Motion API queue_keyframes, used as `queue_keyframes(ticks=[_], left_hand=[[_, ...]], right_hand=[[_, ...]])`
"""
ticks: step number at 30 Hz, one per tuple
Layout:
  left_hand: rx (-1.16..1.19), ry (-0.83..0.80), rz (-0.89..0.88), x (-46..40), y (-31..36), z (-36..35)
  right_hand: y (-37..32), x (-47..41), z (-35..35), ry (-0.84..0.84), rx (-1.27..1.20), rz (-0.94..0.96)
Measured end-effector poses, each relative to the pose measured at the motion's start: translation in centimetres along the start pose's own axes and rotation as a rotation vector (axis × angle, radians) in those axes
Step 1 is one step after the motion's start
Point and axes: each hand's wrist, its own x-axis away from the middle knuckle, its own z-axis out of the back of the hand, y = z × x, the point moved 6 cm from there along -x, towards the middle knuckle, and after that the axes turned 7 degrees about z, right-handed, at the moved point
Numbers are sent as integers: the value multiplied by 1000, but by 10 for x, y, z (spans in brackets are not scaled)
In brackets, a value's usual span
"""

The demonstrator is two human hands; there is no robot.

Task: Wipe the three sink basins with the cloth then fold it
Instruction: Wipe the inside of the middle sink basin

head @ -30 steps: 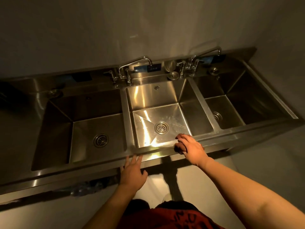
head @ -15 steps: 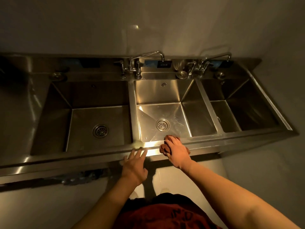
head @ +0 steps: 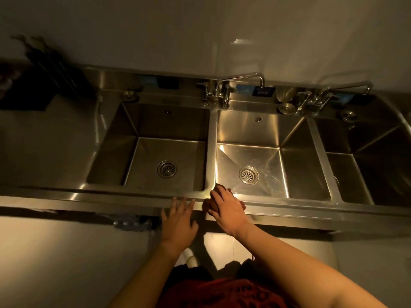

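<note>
The right hand [head: 229,210] has slid the cloth [head: 208,205] to the left along the front edge of the sink [head: 289,210]. A moment ago it was by the right side of the middle basin [head: 249,165]. Now it sits at the near left corner of that basin, close to the strip between it and the left basin [head: 164,161]. The hand presses flat on the cloth, fingers spread, so its grip is loose and not clenched. The left hand [head: 178,218] rests flat on the front edge too, holding nothing. The wiping looks like it is heading for the left basin. The sink is shiny, smooth metal with square basins and round drains. The cloth is dark red, soft and bunched up.
</note>
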Motion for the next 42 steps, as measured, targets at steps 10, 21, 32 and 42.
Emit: queue_keyframes(ticks=[10,21,32,42], left_hand=[[75,-48,12,3,95,-33],[-84,-142,-201,10,292,-80],[-139,-110,-419,-13,397,-112],[-298,-143,-786,-54,411,-114]], right_hand=[[96,57,42,50,-3,105],[280,158,86,38,4,-6],[368,218,106,186,-149,56],[416,161,131,-38,46,517]])
